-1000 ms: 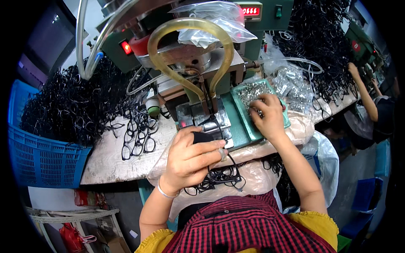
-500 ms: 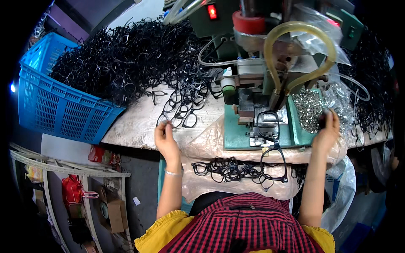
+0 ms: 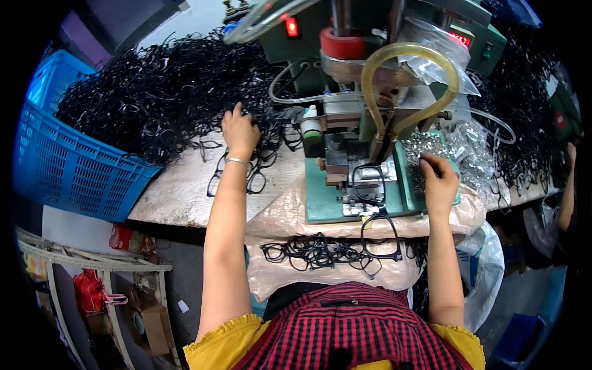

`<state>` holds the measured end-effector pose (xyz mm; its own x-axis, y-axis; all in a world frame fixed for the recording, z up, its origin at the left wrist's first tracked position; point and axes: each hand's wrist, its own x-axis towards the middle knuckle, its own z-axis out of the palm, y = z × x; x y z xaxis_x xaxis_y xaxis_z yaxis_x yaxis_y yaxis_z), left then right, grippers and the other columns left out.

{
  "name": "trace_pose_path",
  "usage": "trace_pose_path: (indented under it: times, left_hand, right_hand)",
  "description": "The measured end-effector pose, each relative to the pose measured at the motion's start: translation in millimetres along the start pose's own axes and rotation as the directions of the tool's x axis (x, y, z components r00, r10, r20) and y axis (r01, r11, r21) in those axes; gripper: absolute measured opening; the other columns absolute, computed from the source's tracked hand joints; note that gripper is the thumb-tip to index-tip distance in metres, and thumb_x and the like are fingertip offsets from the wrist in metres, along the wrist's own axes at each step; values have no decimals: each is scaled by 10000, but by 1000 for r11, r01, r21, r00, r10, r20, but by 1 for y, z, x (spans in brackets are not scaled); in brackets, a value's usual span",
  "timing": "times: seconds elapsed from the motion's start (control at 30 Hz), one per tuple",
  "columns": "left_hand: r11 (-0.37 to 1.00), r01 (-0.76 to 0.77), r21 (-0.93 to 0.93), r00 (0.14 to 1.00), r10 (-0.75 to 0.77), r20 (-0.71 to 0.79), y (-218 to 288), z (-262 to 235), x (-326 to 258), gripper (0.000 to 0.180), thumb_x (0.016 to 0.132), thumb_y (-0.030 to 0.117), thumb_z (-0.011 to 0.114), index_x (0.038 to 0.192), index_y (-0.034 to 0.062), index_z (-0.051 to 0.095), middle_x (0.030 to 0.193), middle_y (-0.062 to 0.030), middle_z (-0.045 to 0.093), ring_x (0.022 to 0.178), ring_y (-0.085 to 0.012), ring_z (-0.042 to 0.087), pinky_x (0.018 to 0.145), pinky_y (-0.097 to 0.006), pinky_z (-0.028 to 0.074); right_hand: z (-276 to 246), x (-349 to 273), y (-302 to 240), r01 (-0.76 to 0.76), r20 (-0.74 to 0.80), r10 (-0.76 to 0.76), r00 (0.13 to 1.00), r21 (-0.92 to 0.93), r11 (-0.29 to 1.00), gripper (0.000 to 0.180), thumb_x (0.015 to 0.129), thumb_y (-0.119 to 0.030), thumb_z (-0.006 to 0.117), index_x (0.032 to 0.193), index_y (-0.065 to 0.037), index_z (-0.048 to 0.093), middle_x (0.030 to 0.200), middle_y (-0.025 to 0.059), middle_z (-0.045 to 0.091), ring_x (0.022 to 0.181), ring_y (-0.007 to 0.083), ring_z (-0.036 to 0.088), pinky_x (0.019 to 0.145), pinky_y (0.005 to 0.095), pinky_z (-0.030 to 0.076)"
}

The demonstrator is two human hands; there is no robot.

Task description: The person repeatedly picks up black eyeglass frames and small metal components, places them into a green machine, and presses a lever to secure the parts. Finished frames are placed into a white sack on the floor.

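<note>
My left hand [image 3: 240, 132] is stretched over the near edge of a big heap of black eyeglass frames [image 3: 185, 86], fingers apart, with nothing visibly held. Loose frames [image 3: 256, 180] lie below its wrist. My right hand [image 3: 441, 184] is at the tray's edge by the small metal parts [image 3: 419, 148], thumb and fingers curled together; whatever they may pinch is too small to make out. Between the hands, one eyeglass frame [image 3: 381, 237] hangs down from the metal fixture of the green press machine [image 3: 317, 197], its upper lens against the fixture.
Several black frames [image 3: 314, 251] lie on the plastic-covered ledge before me. A blue crate [image 3: 80, 163] stands at the left. A yellowish hose [image 3: 410, 46] loops over the machine. Another heap of frames [image 3: 518, 111] is at the right, where another person's arm [image 3: 568, 188] shows.
My left hand has moved forward from the loose frames on the table to the heap. My right hand has shifted slightly left at the tray, its fingers now curled. The view has shifted slightly.
</note>
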<state>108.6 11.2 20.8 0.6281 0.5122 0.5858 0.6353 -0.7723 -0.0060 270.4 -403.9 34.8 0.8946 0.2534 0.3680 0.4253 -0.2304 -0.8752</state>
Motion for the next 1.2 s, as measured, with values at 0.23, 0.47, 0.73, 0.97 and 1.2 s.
trace_pose_path:
  times: [0.23, 0.47, 0.73, 0.97, 1.2]
  left_hand:
    - [982, -104, -158, 988, 121, 100, -10, -39, -58, 158, 695, 152, 725, 835, 102, 777, 1417, -137, 488, 1027, -362, 527, 1003, -421, 389]
    - [835, -34, -549, 963, -120, -243, 12, -65, -57, 123, 857, 108, 639, 786, 7, 635, 1064, -71, 666, 854, -222, 538, 841, -328, 416]
    - [-271, 26, -962, 946, -305, 112, 101, -123, -97, 135, 975, 54, 514, 1102, 27, 551, 1021, -112, 621, 868, -234, 653, 695, -347, 558]
    - [-47, -337, -940, 939, -91, -332, 147, -200, -41, 145, 936, 48, 568, 1055, 6, 497, 996, -214, 616, 859, -274, 640, 720, -388, 584]
    - [221, -594, -774, 755, 486, -440, 163, -178, -79, 225, 693, 109, 707, 917, 116, 714, 1014, -42, 707, 712, -232, 609, 768, -394, 518]
  right_hand:
    - [-60, -46, -9, 16, 43, -15, 999, -12, 1000, 126, 782, 15, 658, 895, -4, 709, 904, 101, 686, 878, 210, 635, 850, 316, 470]
    - [30, -5, -68, 118, 137, -185, 973, 392, 912, 325, 750, -27, 715, 1060, 25, 634, 976, 109, 676, 862, 172, 645, 805, 283, 489]
    - [37, -17, -83, -46, 189, -58, 980, 503, 863, 452, 778, -5, 692, 1201, 35, 538, 888, 57, 677, 892, 101, 616, 863, 236, 447]
    - [33, -27, -118, -202, 285, 18, 958, 630, 750, 514, 784, 30, 651, 1265, 44, 470, 963, 89, 673, 1011, 118, 598, 933, 278, 426]
    - [-6, 2, -40, 311, 150, -276, 950, -328, 892, 181, 760, -102, 673, 936, -69, 702, 1148, 147, 628, 1155, 361, 544, 1013, 429, 404]
